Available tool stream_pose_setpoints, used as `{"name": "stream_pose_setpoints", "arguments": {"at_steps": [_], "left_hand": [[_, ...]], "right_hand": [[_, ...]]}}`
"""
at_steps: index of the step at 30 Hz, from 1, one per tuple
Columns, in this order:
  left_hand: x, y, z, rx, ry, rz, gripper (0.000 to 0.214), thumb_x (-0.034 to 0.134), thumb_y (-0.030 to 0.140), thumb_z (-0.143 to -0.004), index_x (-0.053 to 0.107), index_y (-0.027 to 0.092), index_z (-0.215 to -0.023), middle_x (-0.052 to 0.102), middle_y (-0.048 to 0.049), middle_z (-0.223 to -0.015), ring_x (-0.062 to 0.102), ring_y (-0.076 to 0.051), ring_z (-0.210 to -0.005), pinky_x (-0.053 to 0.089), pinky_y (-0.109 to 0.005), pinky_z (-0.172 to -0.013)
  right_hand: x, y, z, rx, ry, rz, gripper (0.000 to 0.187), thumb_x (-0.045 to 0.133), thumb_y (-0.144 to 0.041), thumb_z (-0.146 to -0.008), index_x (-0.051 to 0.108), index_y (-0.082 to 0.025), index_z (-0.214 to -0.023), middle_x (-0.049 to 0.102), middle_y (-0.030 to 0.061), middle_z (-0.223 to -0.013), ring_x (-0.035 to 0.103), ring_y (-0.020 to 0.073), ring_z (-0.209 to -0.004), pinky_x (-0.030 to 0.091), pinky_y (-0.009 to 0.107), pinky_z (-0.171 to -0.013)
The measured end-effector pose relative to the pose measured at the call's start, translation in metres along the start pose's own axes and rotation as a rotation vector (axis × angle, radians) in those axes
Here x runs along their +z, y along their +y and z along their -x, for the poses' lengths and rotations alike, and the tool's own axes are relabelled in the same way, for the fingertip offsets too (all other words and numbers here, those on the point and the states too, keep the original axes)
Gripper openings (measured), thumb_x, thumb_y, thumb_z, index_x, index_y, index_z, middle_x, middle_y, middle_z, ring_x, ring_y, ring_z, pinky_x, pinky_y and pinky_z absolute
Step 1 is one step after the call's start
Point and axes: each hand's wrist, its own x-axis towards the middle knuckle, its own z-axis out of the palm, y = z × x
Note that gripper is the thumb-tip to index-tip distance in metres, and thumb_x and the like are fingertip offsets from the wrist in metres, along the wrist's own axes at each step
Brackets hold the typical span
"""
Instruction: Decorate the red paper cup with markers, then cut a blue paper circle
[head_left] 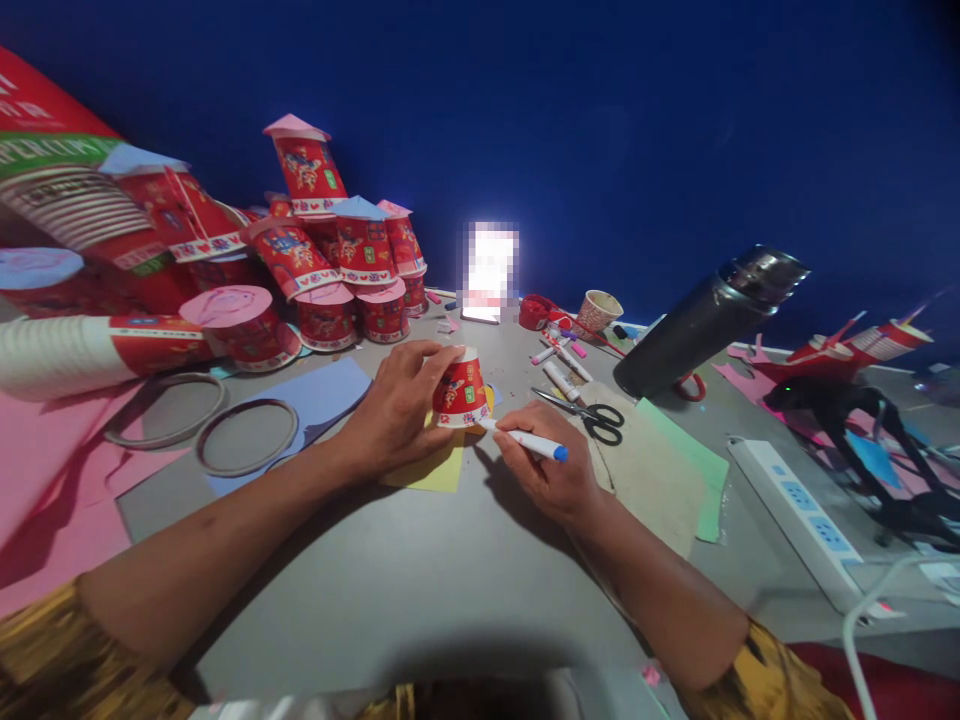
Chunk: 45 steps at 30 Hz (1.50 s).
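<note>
A red patterned paper cup (462, 388) stands upside down on the table, partly over a piece of yellow paper (433, 468). My left hand (401, 410) is closed around the cup's left side, thumb near the rim. My right hand (547, 462) grips a white marker with a blue end (534, 443). Its tip points left and meets, or nearly meets, the cup's white lower band; contact is too small to tell. A pair of scissors (592, 412) lies just beyond my right hand. Some yellow paper shows behind the cup.
Decorated paper cups (300, 255) are piled at the left beside two rings (247, 437) and blue paper (330, 390). A lit phone (489, 270) stands at the back. On the right are a black flask (697, 325), green paper (694, 470) and a power strip (802, 515).
</note>
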Motion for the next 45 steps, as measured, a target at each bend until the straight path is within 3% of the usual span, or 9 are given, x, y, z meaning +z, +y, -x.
{"name": "stream_pose_setpoints", "arguments": {"at_steps": [10,19,30,45], "left_hand": [[0.0022,-0.0019,0.0019,0.054,0.036,-0.012,0.092,0.076,0.032,-0.084,0.035,0.035,-0.166,0.052,-0.0137,-0.147,0.053,-0.039,-0.134,0.05,-0.062,-0.113],[0.0005,0.0038,0.0,0.01,-0.015,-0.029,0.091,0.078,0.031,-0.082,0.039,0.032,-0.165,0.053,-0.015,-0.148,0.052,-0.041,-0.136,0.046,-0.063,-0.117],[0.0018,0.002,0.0005,0.053,0.014,-0.026,0.09,0.077,0.032,-0.084,0.039,0.028,-0.165,0.053,-0.0161,-0.146,0.052,-0.04,-0.134,0.047,-0.06,-0.114],[0.0,0.0025,0.0006,0.031,0.0,-0.002,0.093,0.078,0.029,-0.081,0.039,0.031,-0.165,0.053,-0.0152,-0.148,0.052,-0.04,-0.136,0.047,-0.062,-0.116]], "right_hand": [[0.0017,-0.0042,0.0,-0.02,-0.007,-0.015,0.009,0.061,-0.018,-0.107,0.067,-0.024,-0.102,0.076,0.0036,-0.085,0.069,0.0194,-0.075,0.055,0.032,-0.07],[0.0034,-0.003,0.0018,-0.01,-0.065,0.003,0.01,0.06,-0.022,-0.109,0.068,-0.024,-0.102,0.077,0.0048,-0.086,0.071,0.0204,-0.078,0.056,0.033,-0.074],[0.0041,-0.0029,0.0011,-0.038,-0.038,-0.009,0.009,0.061,-0.02,-0.109,0.068,-0.023,-0.104,0.078,0.005,-0.087,0.071,0.0199,-0.078,0.056,0.033,-0.074],[0.0004,-0.0033,0.0004,0.005,-0.045,-0.002,0.011,0.061,-0.022,-0.107,0.07,-0.024,-0.101,0.077,0.0042,-0.083,0.071,0.0204,-0.075,0.058,0.034,-0.071]]}}
